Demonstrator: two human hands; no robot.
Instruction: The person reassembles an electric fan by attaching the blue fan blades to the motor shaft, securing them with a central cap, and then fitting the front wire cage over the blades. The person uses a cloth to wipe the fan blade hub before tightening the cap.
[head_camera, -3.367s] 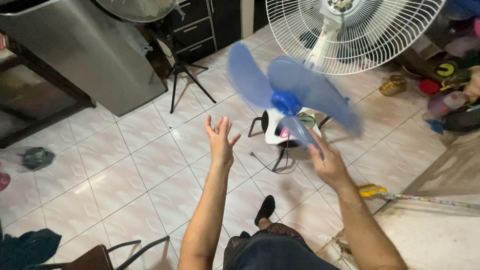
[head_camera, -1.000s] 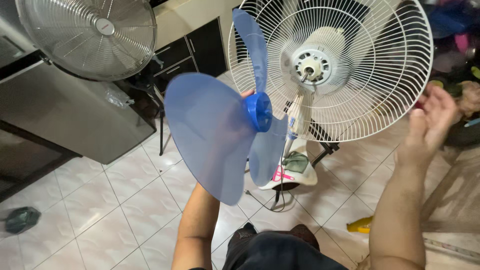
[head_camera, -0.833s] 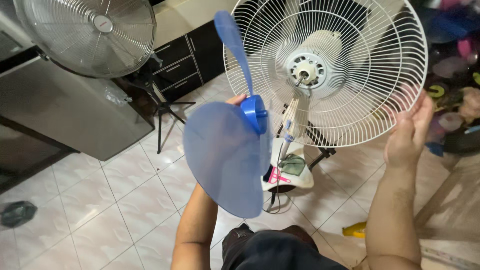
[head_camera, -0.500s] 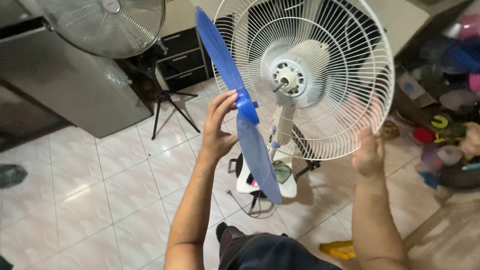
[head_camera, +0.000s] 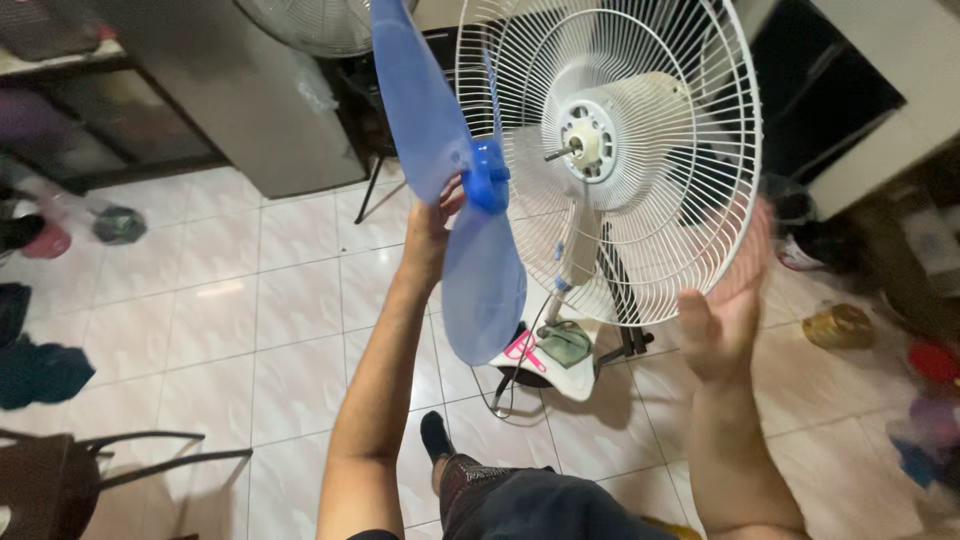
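My left hand (head_camera: 430, 235) grips a translucent blue fan blade (head_camera: 470, 275) behind its solid blue hub (head_camera: 487, 177), holding it up just left of a white stand fan. The fan's rear wire guard (head_camera: 680, 210) faces me, with the white motor housing and its bare shaft (head_camera: 560, 153) showing at the centre. The hub sits a short way left of the shaft tip, apart from it. My right hand (head_camera: 725, 310) is raised with fingers spread beside the guard's lower right rim, blurred, and holds nothing.
The fan's white base (head_camera: 545, 350) with a cord stands on the tiled floor (head_camera: 290, 300). A second metal fan (head_camera: 320, 20) on a tripod and a grey cabinet (head_camera: 250, 100) stand behind left. A chair (head_camera: 90, 470) is at lower left; clutter (head_camera: 910, 360) lies right.
My left hand took the blade from my right, raised it and brought its hub near the fan shaft. My right hand dropped along the guard's right rim. The view swung.
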